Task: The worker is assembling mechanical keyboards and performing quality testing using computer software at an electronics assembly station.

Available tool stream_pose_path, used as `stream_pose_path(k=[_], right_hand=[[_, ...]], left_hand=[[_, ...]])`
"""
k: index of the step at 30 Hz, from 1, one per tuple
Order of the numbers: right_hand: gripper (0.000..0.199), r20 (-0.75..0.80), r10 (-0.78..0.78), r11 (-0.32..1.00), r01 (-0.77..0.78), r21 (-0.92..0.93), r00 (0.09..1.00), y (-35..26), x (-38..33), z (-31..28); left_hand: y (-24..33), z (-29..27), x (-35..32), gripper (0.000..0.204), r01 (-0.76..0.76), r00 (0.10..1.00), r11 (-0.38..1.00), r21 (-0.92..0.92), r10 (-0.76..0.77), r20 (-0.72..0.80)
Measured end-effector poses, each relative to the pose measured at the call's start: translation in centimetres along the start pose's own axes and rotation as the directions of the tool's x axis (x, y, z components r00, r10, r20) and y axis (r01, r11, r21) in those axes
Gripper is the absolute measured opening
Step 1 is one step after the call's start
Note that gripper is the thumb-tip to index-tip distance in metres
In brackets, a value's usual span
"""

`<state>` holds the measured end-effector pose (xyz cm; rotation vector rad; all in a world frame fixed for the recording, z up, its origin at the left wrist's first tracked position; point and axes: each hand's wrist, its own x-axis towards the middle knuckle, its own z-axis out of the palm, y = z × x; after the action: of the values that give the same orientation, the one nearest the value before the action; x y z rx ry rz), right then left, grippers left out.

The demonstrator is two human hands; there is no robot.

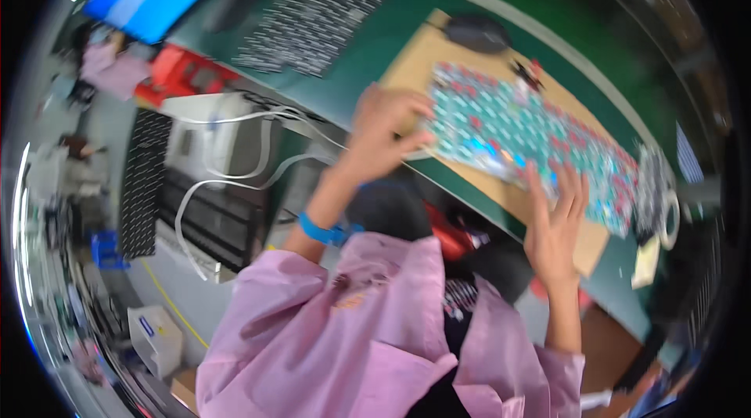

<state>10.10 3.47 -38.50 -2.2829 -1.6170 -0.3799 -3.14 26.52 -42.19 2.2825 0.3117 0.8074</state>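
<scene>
A long keyboard frame (pixel 524 144) with teal and red switches lies on a tan cardboard sheet (pixel 415 58) on a green table. My left hand (pixel 387 132) grips the frame's left end, fingers curled over its edge. My right hand (pixel 557 218) rests at the frame's near edge with fingers spread and touching it. A blue band (pixel 321 232) sits on my left wrist. Both arms come out of pink sleeves (pixel 313 324).
A dark oval object (pixel 477 33) lies at the cardboard's far end. Rows of small dark parts (pixel 321 11) cover the table's left. A white cable coil (pixel 665 214) sits right of the keyboard. White cables (pixel 227 183), a red crate (pixel 180 73) and boxes fill the floor left.
</scene>
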Motion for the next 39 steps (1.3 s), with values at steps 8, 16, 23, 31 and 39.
stream_pose_path(k=[8, 16, 23, 31, 39], right_hand=[[0.045, -0.036, 0.074, 0.997, -0.073, 0.017, 0.997, 2.9, -3.4, -0.3], [0.037, -0.291, 0.498, 0.812, -0.557, -0.174, 0.817, 17.9, -7.1, -3.6], [0.039, -0.228, 0.561, 0.718, -0.605, -0.343, 0.796, 22.1, -8.1, -4.7], [0.045, -0.096, 0.757, 0.648, -0.762, -0.021, 0.646, 23.2, -8.0, -4.6], [0.039, -0.316, 0.684, 0.619, -0.753, -0.224, 0.657, 24.6, -7.8, -2.2]], left_hand=[[0.3, -1.2, -1.1, 0.02, 0.066, 0.997, 0.99, -0.124, -0.06, 0.05], [1.1, -1.6, 0.9, 0.026, 0.236, 0.971, 0.971, -0.029, -0.235, 0.048], [-2.2, -2.1, 3.5, 0.026, 0.431, 0.902, 0.759, -0.487, -0.362, 0.235], [-2.8, -1.6, 5.2, 0.014, 0.542, 0.832, 0.741, -0.398, -0.539, 0.129], [-2.8, -0.3, 5.0, 0.013, 0.409, 0.913, 0.876, -0.256, -0.395, 0.104]])
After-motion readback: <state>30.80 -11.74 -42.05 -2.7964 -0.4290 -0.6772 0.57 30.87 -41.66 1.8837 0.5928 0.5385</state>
